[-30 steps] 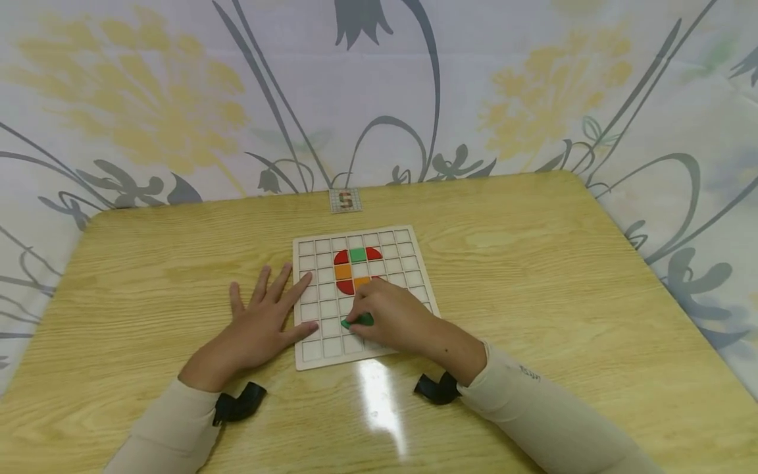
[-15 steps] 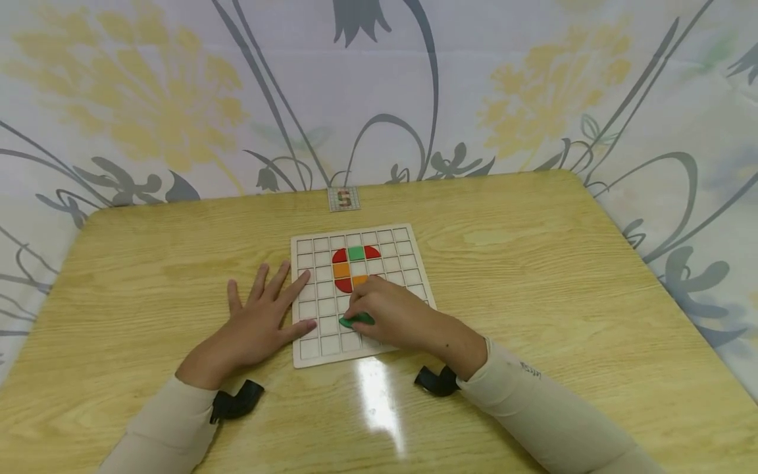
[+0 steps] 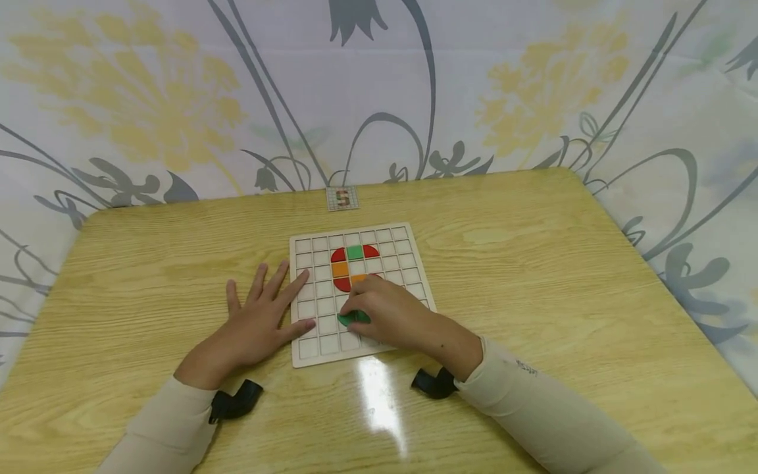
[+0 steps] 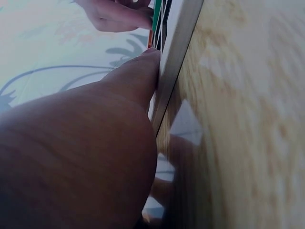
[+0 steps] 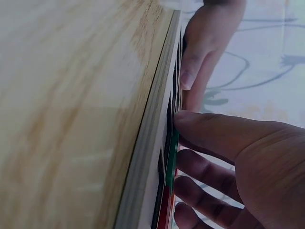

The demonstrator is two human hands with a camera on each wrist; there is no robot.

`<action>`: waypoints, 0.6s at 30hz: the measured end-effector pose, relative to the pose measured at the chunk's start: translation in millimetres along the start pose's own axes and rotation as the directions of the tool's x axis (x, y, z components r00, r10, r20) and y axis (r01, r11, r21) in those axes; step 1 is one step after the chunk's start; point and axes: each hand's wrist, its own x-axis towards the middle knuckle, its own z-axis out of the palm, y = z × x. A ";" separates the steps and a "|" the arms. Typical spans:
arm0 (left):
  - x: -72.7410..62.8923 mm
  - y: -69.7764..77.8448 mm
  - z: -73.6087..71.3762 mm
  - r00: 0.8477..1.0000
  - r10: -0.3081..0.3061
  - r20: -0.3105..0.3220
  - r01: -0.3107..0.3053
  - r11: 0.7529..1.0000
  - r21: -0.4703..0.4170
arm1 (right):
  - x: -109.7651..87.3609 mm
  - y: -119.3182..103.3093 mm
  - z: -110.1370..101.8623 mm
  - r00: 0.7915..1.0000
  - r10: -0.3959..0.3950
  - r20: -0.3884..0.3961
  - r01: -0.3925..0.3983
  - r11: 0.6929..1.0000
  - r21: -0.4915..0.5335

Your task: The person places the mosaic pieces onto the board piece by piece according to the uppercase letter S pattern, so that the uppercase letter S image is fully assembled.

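A pale square grid board (image 3: 309, 347) lies on the table. My left hand (image 3: 257, 329) rests spread at its left side, index fingertip and thumb on the board. My right hand (image 3: 393, 316) pinches a green rounded tile (image 3: 344, 320) between thumb and fingertips, down on a lower cell. More green (image 3: 362, 317) shows under the palm; whether it is a separate tile I cannot tell. In the right wrist view, the thumb (image 5: 205, 126) touches the board beside green (image 5: 172, 162). Above sit red quarter-round tiles (image 3: 370, 251), a green square (image 3: 354, 252) and orange squares (image 3: 340, 269), partly covered.
A small card (image 3: 342, 198) with an S pattern lies at the table's back edge. Black curved wrist mounts (image 3: 237, 400) sit by both cuffs. A patterned cloth (image 3: 379, 99) hangs behind the wooden table (image 3: 533, 263).
My right thumb and fingertips have shifted slightly around the green tile, and more of it shows. The left hand stays put. The whole view has drifted a little.
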 end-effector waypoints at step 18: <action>-2.6 -0.6 2.8 1.000 0.004 -0.008 -0.004 1.000 -0.007 | -7.1 4.0 -5.7 0.999 0.025 -0.040 -0.024 0.999 0.027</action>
